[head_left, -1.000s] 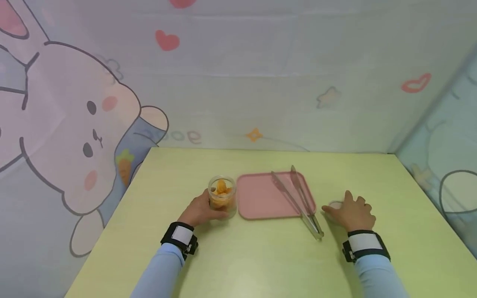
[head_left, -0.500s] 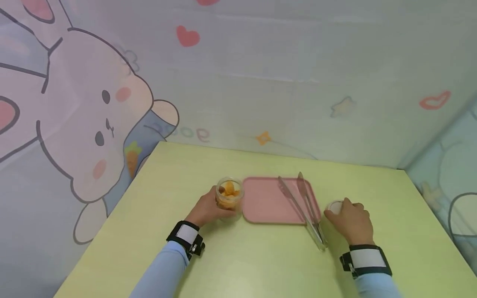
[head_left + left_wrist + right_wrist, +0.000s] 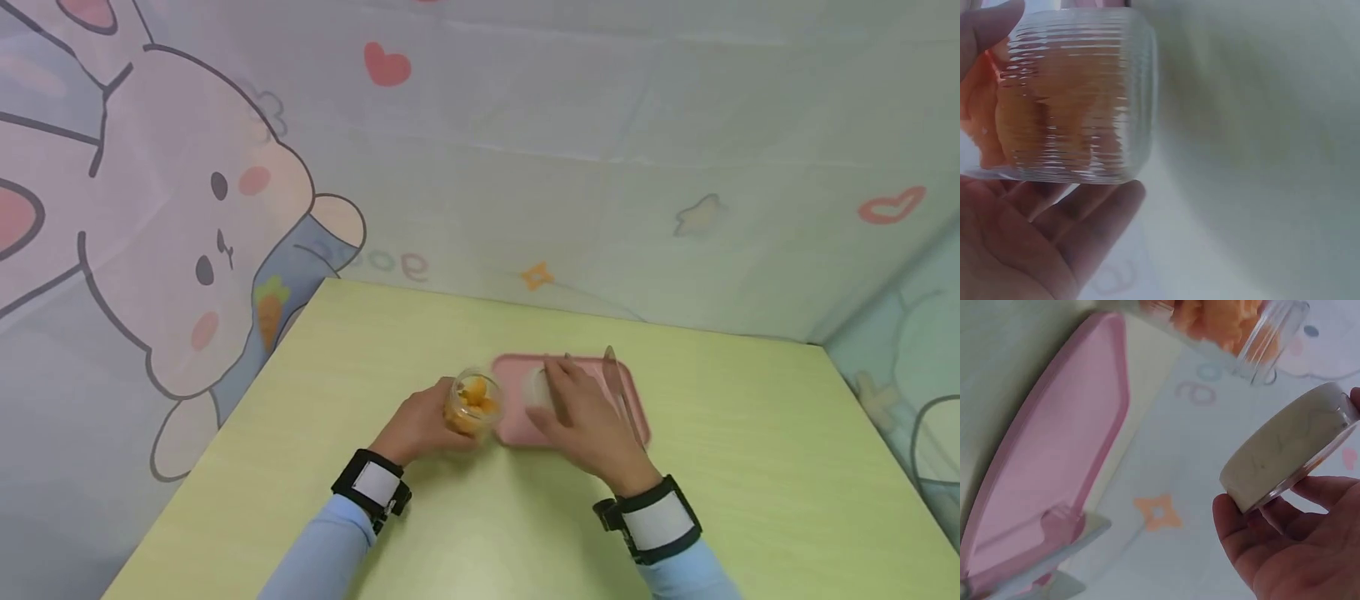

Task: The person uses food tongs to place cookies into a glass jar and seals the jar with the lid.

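Note:
A clear ribbed glass jar (image 3: pixel 474 408) with orange, fruit-like pieces in it stands uncapped at the tray's left. My left hand (image 3: pixel 422 427) grips its side, thumb and fingers around the glass (image 3: pixel 1079 100). My right hand (image 3: pixel 596 429) is above the pink tray and holds a round white lid (image 3: pixel 537 390) by its rim. In the right wrist view, the lid (image 3: pixel 1288 447) is tilted and apart from the jar's mouth (image 3: pixel 1269 344). Whether the jar touches the table is hard to tell.
Metal tongs (image 3: pixel 617 383) lie across the right part of the pink tray (image 3: pixel 517 435), partly hidden by my right hand. The pale yellow-green table (image 3: pixel 390 333) ends at a cloth backdrop (image 3: pixel 525 192) printed with a rabbit and hearts.
My right hand took hold of the lid at the table's right and carried it left over the tray towards the jar. My left hand keeps its grip on the jar.

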Demonstrator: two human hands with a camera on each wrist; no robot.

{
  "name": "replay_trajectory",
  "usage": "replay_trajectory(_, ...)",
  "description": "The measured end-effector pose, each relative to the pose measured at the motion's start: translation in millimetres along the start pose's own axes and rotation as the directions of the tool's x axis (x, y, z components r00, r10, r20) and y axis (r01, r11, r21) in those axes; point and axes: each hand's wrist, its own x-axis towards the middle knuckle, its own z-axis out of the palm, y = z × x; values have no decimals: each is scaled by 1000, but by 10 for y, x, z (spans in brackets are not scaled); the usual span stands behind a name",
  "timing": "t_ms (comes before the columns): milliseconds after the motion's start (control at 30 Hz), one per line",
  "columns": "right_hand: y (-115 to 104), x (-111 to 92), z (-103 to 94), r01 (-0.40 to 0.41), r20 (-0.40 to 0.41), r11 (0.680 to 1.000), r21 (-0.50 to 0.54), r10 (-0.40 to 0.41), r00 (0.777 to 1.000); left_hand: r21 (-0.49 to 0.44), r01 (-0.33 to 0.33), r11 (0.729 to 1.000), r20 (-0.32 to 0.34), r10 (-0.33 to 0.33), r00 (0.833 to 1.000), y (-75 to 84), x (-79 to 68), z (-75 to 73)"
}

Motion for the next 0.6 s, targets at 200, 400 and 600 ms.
replay_trajectory(200, -115, 118, 140, 97, 86, 995, -23, -95, 992, 151, -104, 983, 36, 100, 994, 150, -10, 20)
replay_trajectory(400, -133, 146, 242, 71, 143, 997, 36, -76, 987, 192, -120, 974, 57, 111, 992, 226, -17, 22)
replay_trajectory(600, -166, 147, 311, 54, 140, 997, 51, -61, 988, 206, -127, 970, 70, 115, 991, 204, -13, 42)
